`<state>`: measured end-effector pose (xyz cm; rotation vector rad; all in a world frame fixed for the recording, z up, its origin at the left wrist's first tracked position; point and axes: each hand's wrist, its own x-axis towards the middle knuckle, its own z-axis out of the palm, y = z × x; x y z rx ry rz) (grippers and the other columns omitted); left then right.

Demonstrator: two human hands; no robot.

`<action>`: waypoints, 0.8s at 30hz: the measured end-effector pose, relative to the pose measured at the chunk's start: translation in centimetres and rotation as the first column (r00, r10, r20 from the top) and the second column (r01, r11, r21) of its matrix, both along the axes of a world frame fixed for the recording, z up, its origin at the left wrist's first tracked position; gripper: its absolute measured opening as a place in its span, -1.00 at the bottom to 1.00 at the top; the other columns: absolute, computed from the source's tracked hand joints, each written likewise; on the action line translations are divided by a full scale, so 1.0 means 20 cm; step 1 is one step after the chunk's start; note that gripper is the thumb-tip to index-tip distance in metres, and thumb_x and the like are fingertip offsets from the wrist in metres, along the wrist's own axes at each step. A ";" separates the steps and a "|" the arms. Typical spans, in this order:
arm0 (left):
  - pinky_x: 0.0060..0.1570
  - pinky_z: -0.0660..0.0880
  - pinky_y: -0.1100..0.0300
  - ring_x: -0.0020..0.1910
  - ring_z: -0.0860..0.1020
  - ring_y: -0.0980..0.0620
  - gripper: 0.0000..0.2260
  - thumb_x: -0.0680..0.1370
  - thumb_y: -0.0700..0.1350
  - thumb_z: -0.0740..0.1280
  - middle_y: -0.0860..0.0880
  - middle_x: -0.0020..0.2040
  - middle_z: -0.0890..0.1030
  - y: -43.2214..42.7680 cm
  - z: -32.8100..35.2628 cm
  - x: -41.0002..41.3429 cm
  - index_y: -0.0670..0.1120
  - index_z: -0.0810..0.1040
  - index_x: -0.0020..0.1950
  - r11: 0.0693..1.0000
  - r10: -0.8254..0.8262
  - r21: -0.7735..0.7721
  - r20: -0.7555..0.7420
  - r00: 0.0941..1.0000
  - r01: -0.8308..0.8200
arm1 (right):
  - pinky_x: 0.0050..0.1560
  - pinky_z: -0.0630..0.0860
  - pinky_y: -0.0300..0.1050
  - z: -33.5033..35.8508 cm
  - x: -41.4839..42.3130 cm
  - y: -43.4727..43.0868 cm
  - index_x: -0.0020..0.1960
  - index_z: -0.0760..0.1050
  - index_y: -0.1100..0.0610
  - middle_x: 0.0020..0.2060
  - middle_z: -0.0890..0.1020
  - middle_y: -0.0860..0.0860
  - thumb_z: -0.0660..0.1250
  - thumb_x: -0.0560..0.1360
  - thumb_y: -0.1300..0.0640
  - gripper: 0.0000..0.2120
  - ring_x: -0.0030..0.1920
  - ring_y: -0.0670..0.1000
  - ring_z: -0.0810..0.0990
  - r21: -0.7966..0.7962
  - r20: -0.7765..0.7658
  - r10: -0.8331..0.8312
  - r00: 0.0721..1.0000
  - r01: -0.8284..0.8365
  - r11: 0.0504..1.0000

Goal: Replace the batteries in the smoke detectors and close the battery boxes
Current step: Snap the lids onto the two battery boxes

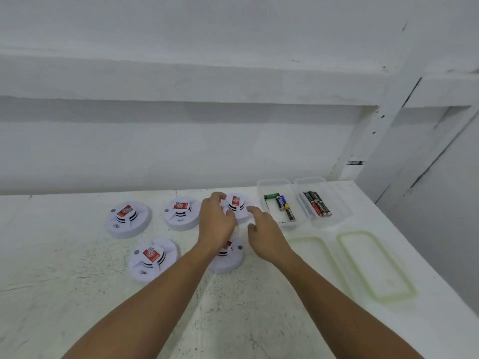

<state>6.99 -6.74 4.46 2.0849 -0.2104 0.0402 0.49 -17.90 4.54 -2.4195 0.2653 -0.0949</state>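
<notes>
White, red-labelled detector (237,206): my left hand (216,222) curls round it, my half-open right hand (265,235) touches its rim.

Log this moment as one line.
left hand: at back-right detector, grip unclear | right hand: open, at its rim | battery tubs: lids off
</notes>
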 end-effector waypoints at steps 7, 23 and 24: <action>-0.23 0.42 0.27 -0.20 0.50 0.08 -0.86 0.50 -0.27 0.28 0.02 -0.11 0.54 -0.14 -0.09 -0.36 -0.03 0.49 -0.05 0.977 -0.197 0.079 -0.022 0.980 0.198 | -0.07 0.39 -0.30 -0.03 -0.41 -0.24 0.10 0.56 0.07 0.00 0.62 -0.06 0.19 0.57 0.21 -0.80 -0.03 -0.09 0.57 0.030 0.111 -0.233 0.966 0.231 0.972; -0.35 0.52 0.10 -0.37 0.67 -0.09 -0.92 0.44 -0.24 0.27 -0.17 -0.26 0.55 -0.31 -0.10 -0.53 -0.12 0.39 -0.12 0.922 -0.285 0.117 -0.444 0.850 0.370 | -0.04 0.46 -0.05 -0.07 -0.63 -0.60 0.19 0.46 0.25 -0.04 0.54 0.16 0.23 0.52 0.21 -0.74 -0.02 0.13 0.52 -0.329 -0.093 -0.408 0.908 0.358 0.874; -0.33 0.55 0.07 -0.40 0.66 -0.07 -0.92 0.45 -0.24 0.27 -0.14 -0.26 0.52 -0.30 -0.10 -0.54 -0.13 0.38 -0.12 0.929 -0.281 0.086 -0.468 0.838 0.359 | -0.03 0.46 -0.05 -0.07 -0.63 -0.61 0.17 0.47 0.26 -0.04 0.54 0.16 0.23 0.52 0.19 -0.74 -0.01 0.12 0.52 -0.322 -0.109 -0.398 0.911 0.347 0.881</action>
